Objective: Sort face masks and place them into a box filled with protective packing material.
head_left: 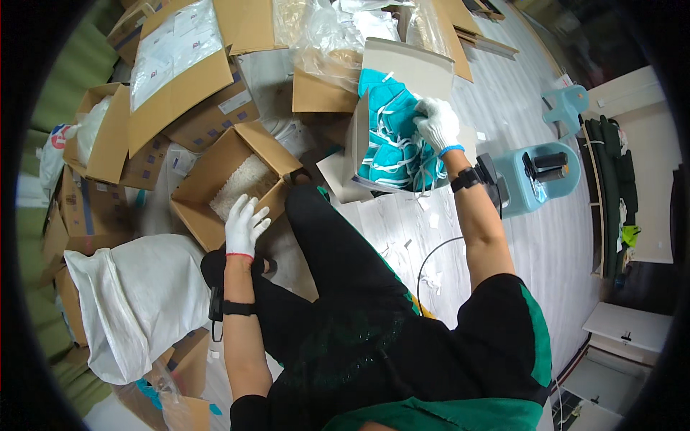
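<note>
White knit gloves cover both my hands. My right hand (pixel 438 126) reaches into an open white carton (pixel 411 61) at its right side, fingers curled in against a teal face mask (pixel 392 100) with white straps. Several more teal masks (pixel 392 161) fill this carton in loose layers. The fingertips of that hand are partly hidden. My left hand (pixel 244 226) is empty, its fingers spread, over the near edge of an open brown cardboard box (pixel 201 183). Inside the brown box lies pale bubble wrap (pixel 244 187).
Brown boxes, one with a white plastic packet (pixel 176 43), crowd the left and far side. A stuffed white sack (pixel 151 294) stands beside my left forearm. To the right are a light-blue plastic device (pixel 550 176) and a black cable (pixel 431 255). Paper scraps litter the floor (pixel 402 237).
</note>
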A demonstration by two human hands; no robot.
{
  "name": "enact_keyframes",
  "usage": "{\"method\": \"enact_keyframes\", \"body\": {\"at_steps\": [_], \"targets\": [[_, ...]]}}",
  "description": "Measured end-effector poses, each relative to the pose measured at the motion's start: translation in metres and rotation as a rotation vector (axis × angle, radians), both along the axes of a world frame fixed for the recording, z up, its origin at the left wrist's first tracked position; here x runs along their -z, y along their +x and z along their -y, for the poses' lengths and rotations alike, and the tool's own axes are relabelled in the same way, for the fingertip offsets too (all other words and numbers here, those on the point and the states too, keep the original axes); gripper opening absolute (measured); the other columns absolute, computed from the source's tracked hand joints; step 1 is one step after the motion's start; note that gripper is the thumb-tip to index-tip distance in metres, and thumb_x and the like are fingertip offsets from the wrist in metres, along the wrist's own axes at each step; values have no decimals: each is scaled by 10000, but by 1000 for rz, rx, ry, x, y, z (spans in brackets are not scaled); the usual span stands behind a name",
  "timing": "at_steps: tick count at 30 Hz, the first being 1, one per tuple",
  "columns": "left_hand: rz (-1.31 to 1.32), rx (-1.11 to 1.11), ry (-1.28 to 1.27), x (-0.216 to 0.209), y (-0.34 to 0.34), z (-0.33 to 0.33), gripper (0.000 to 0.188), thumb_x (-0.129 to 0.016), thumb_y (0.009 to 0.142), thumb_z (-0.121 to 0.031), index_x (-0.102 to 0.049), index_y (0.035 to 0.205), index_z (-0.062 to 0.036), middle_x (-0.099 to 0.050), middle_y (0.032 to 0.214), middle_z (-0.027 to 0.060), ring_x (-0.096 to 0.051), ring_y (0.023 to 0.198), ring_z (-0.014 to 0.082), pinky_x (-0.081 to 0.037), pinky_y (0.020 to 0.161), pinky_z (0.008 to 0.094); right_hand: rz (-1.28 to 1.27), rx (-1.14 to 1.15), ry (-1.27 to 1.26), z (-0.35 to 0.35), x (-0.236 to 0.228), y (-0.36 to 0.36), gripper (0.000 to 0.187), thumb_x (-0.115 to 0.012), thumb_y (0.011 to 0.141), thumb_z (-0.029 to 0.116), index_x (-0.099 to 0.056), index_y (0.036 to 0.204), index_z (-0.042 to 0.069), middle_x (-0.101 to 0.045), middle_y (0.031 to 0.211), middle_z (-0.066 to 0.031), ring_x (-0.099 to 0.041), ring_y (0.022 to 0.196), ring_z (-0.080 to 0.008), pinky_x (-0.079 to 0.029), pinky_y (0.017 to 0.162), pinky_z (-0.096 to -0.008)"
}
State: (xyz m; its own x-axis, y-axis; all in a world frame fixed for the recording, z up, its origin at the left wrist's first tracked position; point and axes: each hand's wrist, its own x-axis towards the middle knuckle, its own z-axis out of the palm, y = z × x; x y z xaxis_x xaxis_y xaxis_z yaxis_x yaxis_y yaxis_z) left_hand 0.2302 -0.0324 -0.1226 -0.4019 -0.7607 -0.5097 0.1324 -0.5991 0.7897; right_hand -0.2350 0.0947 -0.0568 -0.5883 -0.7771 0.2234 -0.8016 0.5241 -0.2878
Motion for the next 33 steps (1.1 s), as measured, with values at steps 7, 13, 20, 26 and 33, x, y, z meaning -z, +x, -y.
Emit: {"method": "enact_keyframes", "body": {"at_steps": [7, 13, 20, 26, 33], "targets": [[-42, 39, -5, -15, -11, -10, 498, -598, 948, -195, -426, 1371, 4, -527, 1329, 175, -622, 1048, 283, -553, 795, 355, -72, -220, -27, 21, -9, -10, 163, -710, 667, 146, -701, 830, 146, -663, 1002, -77, -571, 1051, -327, -479, 890, -425], [57, 85, -82, -36, -23, -19, 411, -581, 952, -166, -495, 1319, -4, -585, 1246, 168, -646, 994, 245, -555, 774, 326, -151, -188, -213, 10, -33, 2, 127, -720, 677, 126, -703, 802, 139, -683, 897, -80, -626, 939, -303, -497, 837, -414], [313, 227, -988, -76, -84, -16, 323, -648, 883, -145, -631, 1183, -29, -655, 1163, 114, -636, 1044, 230, -494, 928, 323, 117, -250, -471, -16, -124, 22, 158, -716, 775, 63, -660, 923, 62, -679, 875, -80, -661, 827, -215, -525, 757, -321], [236, 105, -1397, -177, -175, -15, 338, -667, 891, -181, -642, 1203, -52, -682, 1129, 105, -634, 1046, 177, -482, 913, 279, 500, -521, -329, -13, -183, 76, 166, -652, 813, -51, -637, 957, 30, -657, 909, -57, -637, 880, -173, -527, 804, -297], [212, 502, -1238, -191, -171, -8, 301, -594, 919, -287, -630, 929, 11, -636, 766, 169, -598, 708, 220, -488, 671, 363, 115, -788, -239, 0, -187, 113, 193, -729, 728, 49, -645, 900, 80, -644, 955, -70, -610, 937, -295, -499, 849, -342]]}}
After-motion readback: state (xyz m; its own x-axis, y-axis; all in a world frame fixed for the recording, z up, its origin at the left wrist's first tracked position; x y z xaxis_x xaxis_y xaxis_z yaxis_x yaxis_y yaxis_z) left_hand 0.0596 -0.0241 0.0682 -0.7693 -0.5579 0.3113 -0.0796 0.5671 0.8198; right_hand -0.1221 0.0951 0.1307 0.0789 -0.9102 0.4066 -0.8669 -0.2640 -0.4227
